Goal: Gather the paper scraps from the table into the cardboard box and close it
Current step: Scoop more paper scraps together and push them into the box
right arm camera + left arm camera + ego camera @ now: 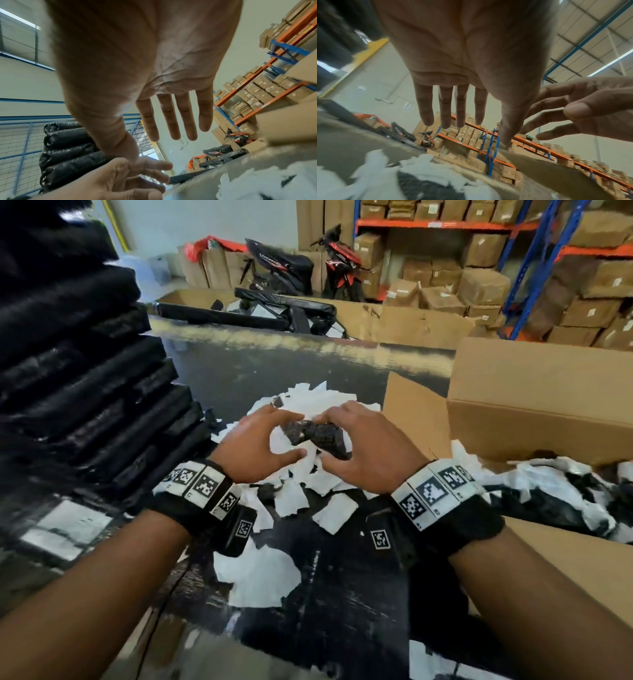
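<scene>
Beside the open brown cardboard box (534, 405), on its left, a heap of torn white and black paper scraps (308, 487) lies on the dark glossy desk (342, 594). Both hands hover over the heap, palms down. In the head view the left hand (253, 446) and the right hand (370, 453) face each other with thumbs and forefingers curving around a dark crumpled scrap (318, 436) between them; whether they touch it cannot be told. The wrist views show each grip released, the fingers (445, 108) of the left hand straight and spread, those (171, 116) of the right hand likewise, holding nothing. More white and black scraps (555, 494) already fill the box, whose flaps (414, 412) stand up. Left of the box, past the heap, a tall stack of black plastic-wrapped bundles (85, 371) rises from the desk. Behind the box stand blue and orange shelves (534, 244) of brown cartons and a parked red and black motorbike (339, 265).
</scene>
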Tool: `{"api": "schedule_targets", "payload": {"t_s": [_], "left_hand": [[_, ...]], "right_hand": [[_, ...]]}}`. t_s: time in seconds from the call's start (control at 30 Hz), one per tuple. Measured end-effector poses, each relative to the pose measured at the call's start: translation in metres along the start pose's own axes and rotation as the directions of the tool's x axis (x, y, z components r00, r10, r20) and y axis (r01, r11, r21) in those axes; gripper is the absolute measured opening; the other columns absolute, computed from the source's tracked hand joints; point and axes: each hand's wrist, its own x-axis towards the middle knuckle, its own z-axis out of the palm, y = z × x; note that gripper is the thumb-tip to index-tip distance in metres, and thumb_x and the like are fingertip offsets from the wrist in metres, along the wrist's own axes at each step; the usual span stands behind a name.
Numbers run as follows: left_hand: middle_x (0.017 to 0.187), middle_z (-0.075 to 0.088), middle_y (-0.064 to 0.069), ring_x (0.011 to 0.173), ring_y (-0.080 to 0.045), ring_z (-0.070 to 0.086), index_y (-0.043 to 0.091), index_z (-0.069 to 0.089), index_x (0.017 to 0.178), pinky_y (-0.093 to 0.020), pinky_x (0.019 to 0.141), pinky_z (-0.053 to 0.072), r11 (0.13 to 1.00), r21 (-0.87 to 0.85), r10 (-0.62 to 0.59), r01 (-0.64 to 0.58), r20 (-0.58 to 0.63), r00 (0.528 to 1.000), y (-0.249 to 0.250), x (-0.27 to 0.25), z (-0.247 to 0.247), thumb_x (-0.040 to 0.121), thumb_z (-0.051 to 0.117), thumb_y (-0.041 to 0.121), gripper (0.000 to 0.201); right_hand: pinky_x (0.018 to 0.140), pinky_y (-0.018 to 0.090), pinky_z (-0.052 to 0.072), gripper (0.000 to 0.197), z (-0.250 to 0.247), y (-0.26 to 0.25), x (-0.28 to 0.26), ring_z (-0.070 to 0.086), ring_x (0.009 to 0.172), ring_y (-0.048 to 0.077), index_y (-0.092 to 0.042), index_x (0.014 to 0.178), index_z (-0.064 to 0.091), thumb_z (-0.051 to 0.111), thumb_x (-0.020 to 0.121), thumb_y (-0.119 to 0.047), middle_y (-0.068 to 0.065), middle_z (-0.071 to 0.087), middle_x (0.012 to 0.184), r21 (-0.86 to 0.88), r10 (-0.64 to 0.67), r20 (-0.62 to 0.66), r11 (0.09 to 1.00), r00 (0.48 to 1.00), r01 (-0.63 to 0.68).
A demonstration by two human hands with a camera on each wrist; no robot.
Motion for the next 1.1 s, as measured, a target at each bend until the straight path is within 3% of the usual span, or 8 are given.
{"api": "schedule_targets", "payload": {"t_s": [0.07,0.2,0.33,0.43,0.57,0.77,0.9,1.1], "left_hand": [[0.124,0.059,0.004,0.112,-0.014,0.061,0.036,0.057,0.137,-0.031,0.096,0.050,0.998,-0.010,-0.055,0.056,0.038,0.998,-0.043,-0.013,0.002,0.080,0.070,0.063,0.064],[0.124,0.056,0.002,0.109,-0.016,0.059,0.034,0.055,0.140,-0.030,0.094,0.047,0.990,-0.003,-0.136,0.139,0.165,0.977,-0.109,-0.035,0.018,0.082,0.076,0.057,0.066],[0.131,0.049,0.006,0.112,-0.011,0.058,0.033,0.052,0.143,-0.027,0.096,0.047,0.983,-0.017,-0.172,0.182,0.246,0.954,-0.152,-0.038,0.043,0.081,0.077,0.055,0.070],[0.132,0.047,0.002,0.113,-0.015,0.057,0.030,0.049,0.146,-0.035,0.102,0.049,0.983,-0.044,-0.161,0.178,0.257,0.953,-0.168,-0.021,0.058,0.078,0.079,0.054,0.077],[0.138,0.042,-0.004,0.126,-0.025,0.050,0.030,0.043,0.149,-0.044,0.108,0.046,0.980,-0.096,-0.149,0.173,0.216,0.965,-0.174,0.017,0.072,0.063,0.063,0.075,0.099],[0.161,0.008,-0.006,0.148,-0.037,0.017,0.043,0.014,0.158,-0.062,0.113,0.036,0.979,0.007,-0.202,0.206,0.231,0.952,-0.168,0.084,0.078,0.048,0.078,0.084,0.133],[0.165,-0.021,0.001,0.154,-0.039,-0.018,0.057,-0.006,0.152,-0.081,0.109,0.019,0.968,0.095,-0.251,0.232,0.358,0.899,-0.165,0.125,0.079,0.037,0.079,0.087,0.147],[0.160,-0.040,0.006,0.147,-0.039,-0.036,0.063,-0.023,0.145,-0.087,0.104,-0.002,0.971,0.186,-0.220,0.151,0.441,0.870,-0.157,0.178,0.094,0.029,0.078,0.090,0.157]], "right_hand": [[0.088,0.031,0.047,0.050,0.028,-0.016,0.018,0.056,0.114,0.015,-0.031,0.134,0.053,0.065,0.087,-0.041,-0.007,0.054,0.128,0.019,0.023,0.028,1.000,0.999,-0.024],[0.098,0.036,0.048,0.051,0.091,-0.022,0.036,0.053,0.122,0.016,-0.033,0.136,0.050,0.063,0.088,-0.042,-0.007,0.049,0.135,0.028,0.123,0.140,0.991,0.982,-0.128],[0.096,0.031,0.047,0.050,0.142,-0.007,0.040,0.052,0.122,0.016,-0.031,0.135,0.051,0.064,0.087,-0.041,-0.005,0.048,0.135,0.016,0.282,0.225,0.956,0.933,-0.293],[0.095,0.032,0.046,0.051,0.164,0.009,0.046,0.051,0.123,0.018,-0.031,0.134,0.051,0.065,0.086,-0.040,-0.003,0.048,0.133,0.015,0.391,0.219,0.915,0.894,-0.404],[0.100,0.035,0.045,0.056,0.172,0.033,0.064,0.045,0.129,0.019,-0.030,0.136,0.049,0.065,0.084,-0.042,-0.004,0.043,0.137,0.028,0.497,0.112,0.864,0.861,-0.502],[0.111,0.047,0.039,0.096,0.155,0.075,0.103,0.026,0.142,0.031,-0.034,0.147,0.033,0.075,0.065,-0.064,0.005,0.025,0.153,0.051,0.611,-0.134,0.791,0.780,-0.610],[0.117,0.064,0.018,0.128,0.146,0.108,0.130,-0.003,0.152,0.036,-0.045,0.153,0.009,0.076,0.050,-0.081,0.001,-0.007,0.166,0.088,0.705,-0.091,0.709,0.703,-0.700],[0.111,0.076,0.009,0.141,0.155,0.136,0.170,-0.015,0.151,0.041,-0.058,0.149,-0.001,0.062,0.031,-0.098,-0.008,-0.025,0.164,0.111,0.793,-0.044,0.608,0.608,-0.786]]}}
